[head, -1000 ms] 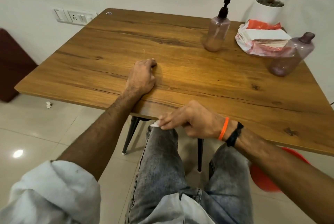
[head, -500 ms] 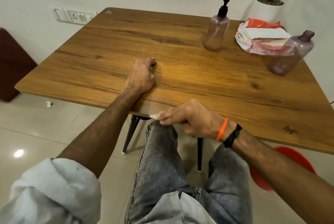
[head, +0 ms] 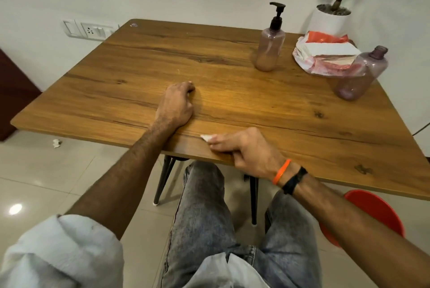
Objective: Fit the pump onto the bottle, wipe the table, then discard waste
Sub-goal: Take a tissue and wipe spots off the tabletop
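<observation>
Pinched between the right hand's (head: pixel 246 150) fingertips (head: pixel 215 140) is a small white tissue (head: pixel 206 137), pressed flat against the table (head: pixel 232 106) right at its near edge. The left hand (head: pixel 176 104) grips nothing; it rests on the wood as a loose fist, near the right hand but apart from it.

As for progress: the pump (head: pixel 277 14) already sits on its bottle (head: pixel 270 50) at the far side of the table, upright, so I judge that first step done. Wiping looks to be the step in hand, with the tissue working the near edge (whether the rest of the surface has been covered, I cannot tell). Discarding is left, and the likely waste includes the tissue itself and a scrap (head: pixel 56 142) lying on the floor below the table's left corner. A red bin (head: pixel 377 213) shows under the table at the right, partly hidden by the forearm; it may be where the waste goes.

Counted: two bottles, one with the pump and a second one (head: pixel 358 76) standing open-necked near the right edge; one pump; one tissue in hand; one pack of tissues (head: pixel 325 55) in a wrapper between the bottles; one scrap; one bin; one potted plant (head: pixel 332 18) beyond the far corner.
</observation>
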`<state>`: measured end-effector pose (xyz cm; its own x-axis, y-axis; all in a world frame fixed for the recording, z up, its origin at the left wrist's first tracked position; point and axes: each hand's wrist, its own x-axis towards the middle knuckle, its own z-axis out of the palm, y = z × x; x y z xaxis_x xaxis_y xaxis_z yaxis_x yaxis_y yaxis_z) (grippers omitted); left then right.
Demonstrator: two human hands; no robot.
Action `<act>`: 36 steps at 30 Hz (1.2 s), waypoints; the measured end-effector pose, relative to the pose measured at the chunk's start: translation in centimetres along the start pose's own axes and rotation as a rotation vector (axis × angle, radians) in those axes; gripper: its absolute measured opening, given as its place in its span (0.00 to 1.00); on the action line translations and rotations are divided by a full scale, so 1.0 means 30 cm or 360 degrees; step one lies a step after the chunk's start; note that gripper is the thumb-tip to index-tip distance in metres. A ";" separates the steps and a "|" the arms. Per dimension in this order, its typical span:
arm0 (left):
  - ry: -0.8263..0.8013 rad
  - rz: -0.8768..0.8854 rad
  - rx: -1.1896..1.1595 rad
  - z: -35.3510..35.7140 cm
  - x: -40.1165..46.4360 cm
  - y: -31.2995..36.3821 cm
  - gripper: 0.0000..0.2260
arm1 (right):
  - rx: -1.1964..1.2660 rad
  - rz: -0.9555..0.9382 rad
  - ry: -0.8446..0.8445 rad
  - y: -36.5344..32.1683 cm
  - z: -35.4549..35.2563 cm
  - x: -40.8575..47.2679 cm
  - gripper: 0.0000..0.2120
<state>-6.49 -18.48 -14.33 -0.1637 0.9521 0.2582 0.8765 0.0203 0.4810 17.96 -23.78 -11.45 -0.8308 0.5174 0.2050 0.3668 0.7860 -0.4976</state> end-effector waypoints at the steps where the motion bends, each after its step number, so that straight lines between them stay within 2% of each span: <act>1: 0.0005 0.0004 0.0003 0.002 0.001 -0.001 0.17 | 0.0017 -0.0101 -0.0047 -0.019 0.009 -0.030 0.23; 4: 0.0006 0.0014 0.0002 0.003 0.002 -0.004 0.17 | 0.0147 -0.0240 -0.0077 -0.031 -0.004 -0.094 0.22; 8: -0.0021 0.0008 -0.0021 -0.004 0.001 -0.004 0.17 | 0.0119 0.0137 0.0312 0.050 -0.068 -0.087 0.22; 11: -0.0021 0.0021 -0.0024 -0.006 -0.003 0.004 0.17 | -0.0083 0.0336 0.0294 0.077 -0.085 -0.080 0.22; 13: -0.0025 0.0025 -0.0025 -0.009 -0.004 0.005 0.17 | -0.0103 0.0287 0.0194 0.050 -0.063 -0.099 0.21; 18: 0.0010 0.0031 0.0019 -0.002 0.002 0.001 0.17 | 0.0020 -0.0099 -0.0015 -0.045 -0.007 -0.194 0.24; 20: -0.0017 0.0035 0.0002 0.002 0.005 -0.010 0.17 | 0.0106 -0.0056 0.0099 -0.026 -0.036 -0.193 0.22; 23: -0.0025 0.0004 0.0000 0.010 0.010 -0.024 0.17 | 0.0008 0.0240 0.0350 0.039 -0.092 -0.167 0.22; 26: -0.0027 0.0007 0.0026 0.017 0.017 -0.029 0.17 | -0.0141 0.0419 0.0279 0.061 -0.096 -0.162 0.21; 32: -0.0048 0.0014 0.0031 0.016 0.018 -0.040 0.17 | -0.0099 0.0116 0.0153 -0.019 0.003 -0.260 0.23; 34: -0.0050 0.0018 0.0038 0.014 0.020 -0.039 0.17 | 0.0060 0.0071 0.0210 -0.021 -0.003 -0.270 0.22; 36: -0.0043 0.0026 0.0035 0.012 0.020 -0.035 0.17 | 0.0245 0.0152 0.0365 -0.010 -0.028 -0.256 0.23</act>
<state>-7.35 -17.81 -14.97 -0.1373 0.9602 0.2431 0.8888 0.0111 0.4581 24.57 -27.70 -12.15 -0.6729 0.6632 0.3277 0.3561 0.6787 -0.6423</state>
